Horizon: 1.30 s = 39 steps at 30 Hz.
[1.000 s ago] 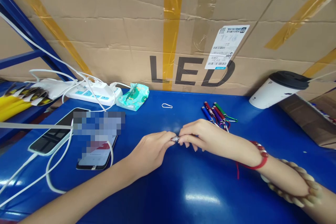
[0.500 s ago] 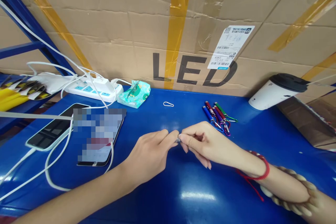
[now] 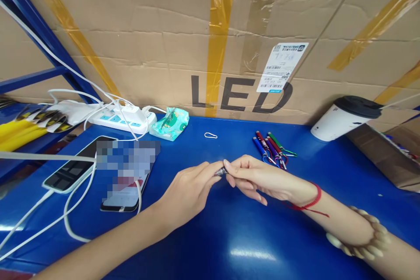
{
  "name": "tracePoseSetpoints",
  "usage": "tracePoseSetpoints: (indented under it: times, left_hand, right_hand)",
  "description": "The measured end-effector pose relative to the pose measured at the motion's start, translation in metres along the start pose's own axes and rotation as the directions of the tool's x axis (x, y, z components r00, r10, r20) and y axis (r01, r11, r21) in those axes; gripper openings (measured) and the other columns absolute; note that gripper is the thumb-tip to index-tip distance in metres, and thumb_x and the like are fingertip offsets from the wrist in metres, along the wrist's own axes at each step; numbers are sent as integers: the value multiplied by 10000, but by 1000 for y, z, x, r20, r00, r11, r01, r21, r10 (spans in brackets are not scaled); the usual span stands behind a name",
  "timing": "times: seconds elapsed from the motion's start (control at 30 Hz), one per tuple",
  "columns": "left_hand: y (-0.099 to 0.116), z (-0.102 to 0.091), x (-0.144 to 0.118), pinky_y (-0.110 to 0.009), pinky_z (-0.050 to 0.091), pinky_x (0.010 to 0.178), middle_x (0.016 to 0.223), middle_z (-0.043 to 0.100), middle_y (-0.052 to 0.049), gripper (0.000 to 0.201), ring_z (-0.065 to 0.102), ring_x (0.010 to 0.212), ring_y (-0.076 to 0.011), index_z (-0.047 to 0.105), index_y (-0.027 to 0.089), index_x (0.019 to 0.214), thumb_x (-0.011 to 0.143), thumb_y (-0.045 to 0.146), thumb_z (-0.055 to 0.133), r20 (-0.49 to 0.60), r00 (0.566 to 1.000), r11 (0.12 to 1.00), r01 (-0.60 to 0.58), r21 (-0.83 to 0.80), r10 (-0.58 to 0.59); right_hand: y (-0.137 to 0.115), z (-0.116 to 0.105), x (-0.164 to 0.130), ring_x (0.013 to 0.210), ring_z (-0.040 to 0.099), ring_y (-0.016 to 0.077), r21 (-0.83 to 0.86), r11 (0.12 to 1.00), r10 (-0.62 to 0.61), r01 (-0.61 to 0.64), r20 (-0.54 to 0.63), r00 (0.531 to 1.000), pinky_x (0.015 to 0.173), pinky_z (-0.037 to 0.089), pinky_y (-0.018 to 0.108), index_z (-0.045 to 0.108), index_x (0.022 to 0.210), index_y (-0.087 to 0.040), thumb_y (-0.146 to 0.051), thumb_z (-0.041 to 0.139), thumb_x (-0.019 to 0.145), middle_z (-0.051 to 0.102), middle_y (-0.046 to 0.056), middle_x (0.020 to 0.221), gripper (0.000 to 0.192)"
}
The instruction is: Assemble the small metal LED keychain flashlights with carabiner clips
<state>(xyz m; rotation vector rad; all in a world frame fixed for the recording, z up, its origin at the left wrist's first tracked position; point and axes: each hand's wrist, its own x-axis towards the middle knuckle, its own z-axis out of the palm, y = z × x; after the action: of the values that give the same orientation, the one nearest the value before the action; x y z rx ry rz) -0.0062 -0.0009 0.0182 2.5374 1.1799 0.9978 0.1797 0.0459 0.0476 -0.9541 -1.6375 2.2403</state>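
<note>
Both hands meet over the middle of the blue table (image 3: 249,245). The left hand (image 3: 188,188) and the right hand (image 3: 259,175) pinch a small silver metal part (image 3: 221,171) between their fingertips; each grip is clenched on that part, one from each side. The part is held just above the table surface, and most of it is hidden by the fingers.

Behind the right hand, a cluster of small coloured pen lights (image 3: 271,145) lies on the table. A white clip (image 3: 210,135) lies alone further left, near the cardboard box (image 3: 164,43) that stands along the far edge. A white cup (image 3: 344,118) with a black lid lies tipped at the far right. At the left are two phones (image 3: 70,170), white cables (image 3: 75,210), a power strip (image 3: 121,120) and a green tissue pack (image 3: 170,122).
</note>
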Motion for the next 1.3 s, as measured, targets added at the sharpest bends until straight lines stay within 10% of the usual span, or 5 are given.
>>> tracePoseSetpoints:
  times: [0.13, 0.33, 0.47, 0.7, 1.3]
  left_hand:
    - [2, 0, 1, -167, 471, 716, 940, 641, -22, 246, 604, 805, -89, 543, 159, 1105, 899, 117, 415, -56, 993, 967, 87, -238, -103]
    - [2, -1, 5, -145, 413, 551, 785, 619, 12, 179, 529, 620, -68, 587, 161, 976, 893, 161, 428, 41, 975, 891, 215, -401, -217]
    - [3, -2, 7, -162, 329, 486, 630, 512, 44, 184, 406, 525, -59, 587, 154, 880, 901, 180, 407, 156, 967, 863, 251, -438, -202]
    - [2, 7, -3, -172, 385, 585, 728, 549, 30, 171, 503, 628, -74, 490, 168, 834, 920, 150, 343, 215, 968, 899, 209, -384, -133]
    - [8, 18, -20, -267, 432, 641, 696, 543, 2, 246, 495, 616, -146, 482, 164, 911, 843, 16, 298, -42, 983, 971, -167, 174, 176]
  right_hand:
    - [2, -1, -1, 346, 416, 64, -382, 919, -172, 92, -180, 968, 350, 344, 162, 535, 688, -127, -556, 479, 834, 389, -51, 430, 457]
    - [0, -7, -7, 544, 497, 103, -955, -291, -691, 58, 252, 678, 470, 287, 246, 552, 804, -137, -437, 350, 935, 540, 24, 715, 385]
    - [-1, -5, -9, 540, 463, 130, -849, -527, -586, 41, 398, 706, 459, 263, 272, 488, 757, -149, -286, 350, 951, 494, 10, 691, 275]
    - [-1, 2, -20, 571, 462, 154, -838, -525, -403, 149, 399, 823, 475, 283, 292, 496, 733, -143, -58, 417, 858, 492, 16, 698, 171]
    - [11, 18, -21, 543, 467, 74, -906, 263, -505, 331, 163, 847, 532, 374, 182, 601, 726, -104, -151, 394, 908, 527, 19, 616, 280]
